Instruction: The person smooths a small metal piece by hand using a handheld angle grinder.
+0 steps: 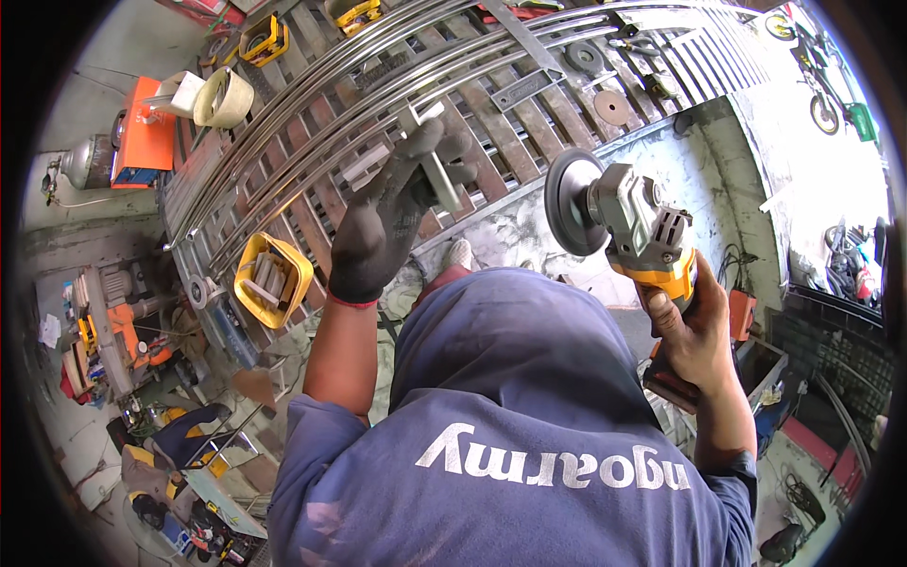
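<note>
My left hand [387, 217], in a dark glove, is closed around a short flat metal piece [440, 180] and holds it above the slatted metal worktable [510, 146]. A pale end of metal shows past the fingertips; whether it belongs to the same piece, I cannot tell. Bare, my right hand [694, 331] grips a yellow and grey angle grinder [652, 227] by its body, raised beyond the table's near edge. Its dark round disc [573, 202] faces left, apart from the metal piece. I cannot tell whether the disc spins.
Long thin metal rods [274, 118] lie across the table. A yellow cut-open container [253, 298] with metal pieces stands at its left end. Farther back lie a brown disc [612, 108] and a black wheel [583, 59]. An orange machine [144, 132] stands at far left.
</note>
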### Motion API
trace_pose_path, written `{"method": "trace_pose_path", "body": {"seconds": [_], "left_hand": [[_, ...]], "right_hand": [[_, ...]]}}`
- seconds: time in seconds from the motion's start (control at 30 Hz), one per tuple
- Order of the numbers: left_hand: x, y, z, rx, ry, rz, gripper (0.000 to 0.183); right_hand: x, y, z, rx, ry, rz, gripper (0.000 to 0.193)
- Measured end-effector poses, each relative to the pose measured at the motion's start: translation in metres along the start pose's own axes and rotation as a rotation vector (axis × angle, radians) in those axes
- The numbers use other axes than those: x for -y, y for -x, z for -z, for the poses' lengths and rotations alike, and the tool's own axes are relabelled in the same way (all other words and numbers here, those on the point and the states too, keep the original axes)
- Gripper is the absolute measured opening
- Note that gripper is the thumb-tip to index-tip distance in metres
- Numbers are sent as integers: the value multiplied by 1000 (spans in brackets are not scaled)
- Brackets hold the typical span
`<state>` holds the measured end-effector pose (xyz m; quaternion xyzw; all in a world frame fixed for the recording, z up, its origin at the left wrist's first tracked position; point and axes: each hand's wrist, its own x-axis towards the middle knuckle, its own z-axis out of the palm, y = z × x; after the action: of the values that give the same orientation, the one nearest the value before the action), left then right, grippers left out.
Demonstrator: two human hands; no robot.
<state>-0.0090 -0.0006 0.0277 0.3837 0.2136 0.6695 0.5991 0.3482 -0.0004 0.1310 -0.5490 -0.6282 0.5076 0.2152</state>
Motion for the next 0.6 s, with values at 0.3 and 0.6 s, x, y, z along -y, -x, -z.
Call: {"method": "trace_pose_path", "body": {"seconds": [0.3, 0.6], "left_hand": [[8, -4, 2, -140, -292, 331, 47], [118, 19, 94, -249, -541, 400, 24]], "right_hand": [[-5, 0, 3, -27, 8, 9, 51], [-18, -25, -9, -69, 216, 4, 47]]}}
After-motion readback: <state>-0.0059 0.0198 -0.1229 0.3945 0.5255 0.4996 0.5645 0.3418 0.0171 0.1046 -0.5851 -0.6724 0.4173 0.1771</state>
